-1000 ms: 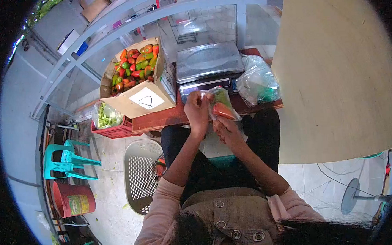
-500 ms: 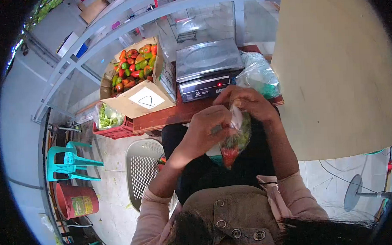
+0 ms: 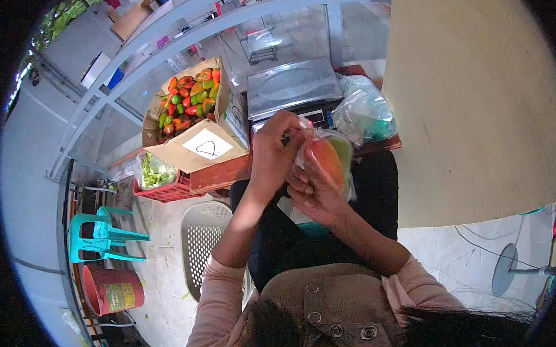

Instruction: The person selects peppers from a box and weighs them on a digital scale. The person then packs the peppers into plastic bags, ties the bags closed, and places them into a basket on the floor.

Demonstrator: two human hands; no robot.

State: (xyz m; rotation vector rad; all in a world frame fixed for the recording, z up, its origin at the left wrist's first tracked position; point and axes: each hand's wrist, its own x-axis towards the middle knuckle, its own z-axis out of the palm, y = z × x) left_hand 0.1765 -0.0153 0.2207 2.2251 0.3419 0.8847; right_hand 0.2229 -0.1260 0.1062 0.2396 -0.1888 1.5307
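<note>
A clear plastic bag of red and green bell peppers is held up in front of the scale, tilted with its gathered neck to the left. My left hand is closed at the twisted neck, pinching the plastic between thumb and fingers. From below, my right hand curls its fingers round the bag near that neck; part of its grip is hidden behind the plastic. Beyond the hands stands a digital weighing scale with a bare metal pan, its display partly covered by my left hand and the bag.
An open cardboard box of red and green peppers stands on the wooden table, left of the scale. A bundle of plastic bags lies at its right. Below are a red crate, a white perforated basket and teal chairs.
The bag has swung from hanging down to a raised, sideways tilt. My right hand has moved down and left from above the neck to under the bag; my left hand has risen.
</note>
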